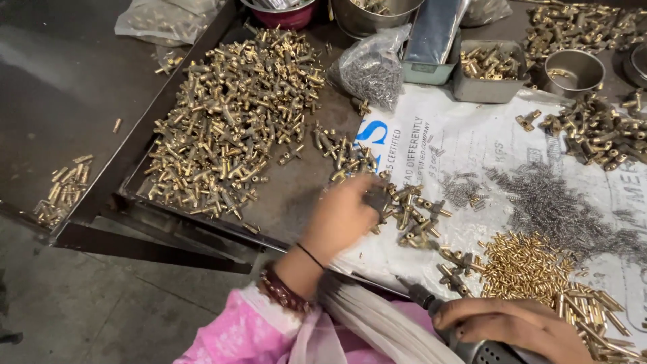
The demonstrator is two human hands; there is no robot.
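My left hand [344, 217] reaches forward over the table with its fingers closed around small brass T-shaped fittings [414, 214] that lie on a white printed sack [465, 145]. My right hand [515, 327] rests at the lower right and grips the handle of a grey power tool [472, 349]. A big heap of brass fittings [232, 118] lies on the dark table to the left of my left hand. Small brass pins [522, 266] are piled just beyond my right hand, beside a spread of thin grey springs [549, 205].
Metal bowls [573, 71], a square metal tin of brass parts [488, 71] and a clear bag of small grey parts [371, 71] stand at the back. More fittings lie at the far right [600, 135]. A few brass pieces [64, 189] sit on a lower ledge at left.
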